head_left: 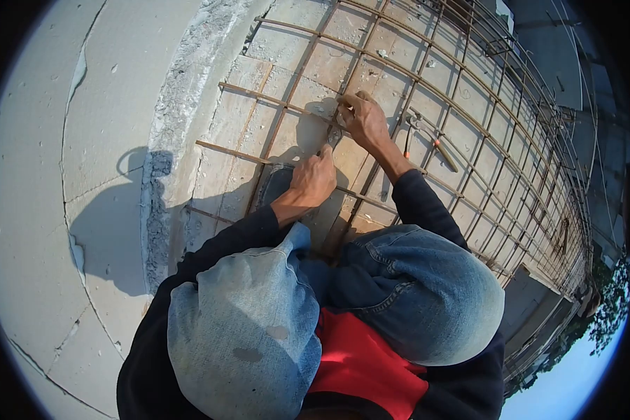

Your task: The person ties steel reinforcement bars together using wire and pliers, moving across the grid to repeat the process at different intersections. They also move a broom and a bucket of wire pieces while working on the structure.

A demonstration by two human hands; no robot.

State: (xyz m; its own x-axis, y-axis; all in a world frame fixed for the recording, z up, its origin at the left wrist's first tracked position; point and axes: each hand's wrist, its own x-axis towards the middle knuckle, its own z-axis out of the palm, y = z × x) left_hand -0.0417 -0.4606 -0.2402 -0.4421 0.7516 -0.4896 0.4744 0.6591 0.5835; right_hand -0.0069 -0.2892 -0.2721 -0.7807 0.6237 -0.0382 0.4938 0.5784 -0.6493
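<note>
A grid of rusty steel reinforcing bars [288,105] lies over pale boards [239,115]. At one crossing of the bars, my right hand [368,126] is closed, thumb and fingers pinched around something small and pale that I cannot make out. My left hand [312,179] is closed just below it, its fingertips at the bar near a small greyish piece that I cannot name. Pincers [429,138] with orange on the handles lie on the boards within the grid, to the right of my right hand.
Along the left runs a rough concrete edge [187,77], with a cracked grey concrete surface [31,210] beyond it. Bent bars stand denser at the far right [539,98]. My jeans-clad knees [420,294] frame the work from below. Small rubble bits are scattered on the boards.
</note>
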